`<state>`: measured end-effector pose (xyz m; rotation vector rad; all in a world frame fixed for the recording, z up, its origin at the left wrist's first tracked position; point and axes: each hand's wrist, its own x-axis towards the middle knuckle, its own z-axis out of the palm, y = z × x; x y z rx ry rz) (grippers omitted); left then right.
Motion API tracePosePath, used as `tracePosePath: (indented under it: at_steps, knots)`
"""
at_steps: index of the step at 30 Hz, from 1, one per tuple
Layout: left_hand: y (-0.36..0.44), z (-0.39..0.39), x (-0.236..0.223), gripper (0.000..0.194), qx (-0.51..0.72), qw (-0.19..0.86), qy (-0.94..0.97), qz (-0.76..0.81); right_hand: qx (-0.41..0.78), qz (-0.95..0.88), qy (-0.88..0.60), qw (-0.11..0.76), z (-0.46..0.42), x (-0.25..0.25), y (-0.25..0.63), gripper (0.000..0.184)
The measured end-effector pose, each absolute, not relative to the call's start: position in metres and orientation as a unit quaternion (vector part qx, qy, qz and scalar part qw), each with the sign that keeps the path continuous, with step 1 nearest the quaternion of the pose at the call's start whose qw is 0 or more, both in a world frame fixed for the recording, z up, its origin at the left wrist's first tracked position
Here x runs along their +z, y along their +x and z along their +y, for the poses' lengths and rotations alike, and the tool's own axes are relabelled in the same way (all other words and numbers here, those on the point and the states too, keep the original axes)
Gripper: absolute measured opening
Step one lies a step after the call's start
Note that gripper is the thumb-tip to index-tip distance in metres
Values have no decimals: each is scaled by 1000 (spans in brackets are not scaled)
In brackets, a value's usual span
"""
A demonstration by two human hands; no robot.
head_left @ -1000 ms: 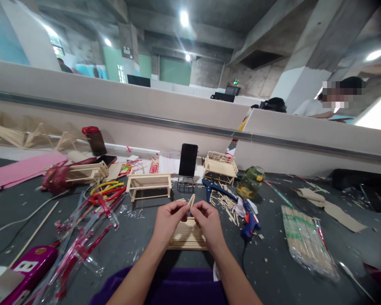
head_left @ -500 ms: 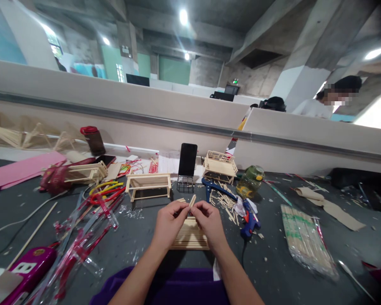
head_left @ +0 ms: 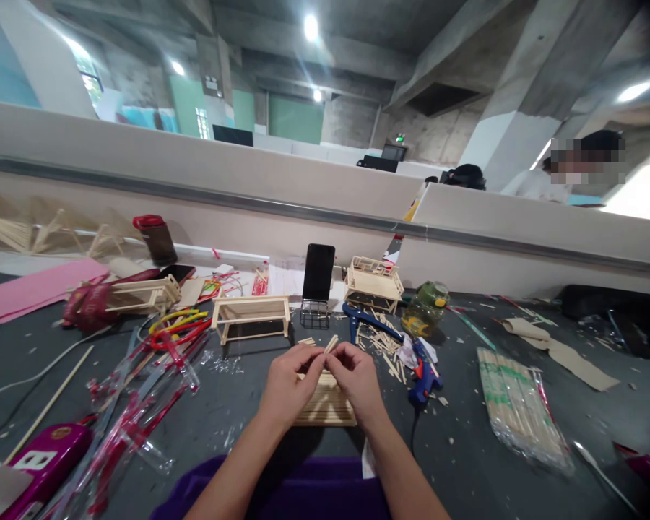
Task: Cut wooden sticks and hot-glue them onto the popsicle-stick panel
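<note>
Both my left hand (head_left: pixel 295 375) and my right hand (head_left: pixel 353 374) are closed, thumbs and fingertips pinched together on short wooden sticks (head_left: pixel 331 344) whose ends poke up between them. Beneath my hands lies a flat panel of wooden sticks (head_left: pixel 326 406) set side by side. Just beyond my fingers, a few loose stick pieces (head_left: pixel 306 341) rest on the dark table. Further back stand a small wooden stick frame (head_left: pixel 252 318) and a phone (head_left: pixel 319 271) on a wire stand.
To the right are blue cutters (head_left: pixel 373 323), a blue glue gun (head_left: pixel 425 372), a glass jar (head_left: pixel 425 309) and a bag of sticks (head_left: pixel 521 408). Plastic wrappers (head_left: pixel 135 419) clutter the left. A stick model (head_left: pixel 374 282) stands behind. Someone (head_left: pixel 574 166) sits beyond the partition.
My hands stay pinched together over the panel, with the stick ends leaning slightly further right. The whole view has shifted a little.
</note>
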<state>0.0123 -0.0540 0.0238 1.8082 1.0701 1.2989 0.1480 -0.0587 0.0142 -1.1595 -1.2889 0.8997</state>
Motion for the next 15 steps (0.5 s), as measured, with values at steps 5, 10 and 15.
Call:
tracePosePath:
  at_steps: [5, 10, 15]
  knots:
    - [14, -50, 21, 22, 507, 494, 577, 408, 379, -564, -487, 549, -62, 21, 147, 20]
    - [13, -48, 22, 25, 495, 657, 424, 379, 405, -563, -477, 540, -64, 23, 146, 18]
    - [13, -49, 24, 26, 490, 690, 381, 371, 399, -551, -486, 548, -64, 21, 149, 20]
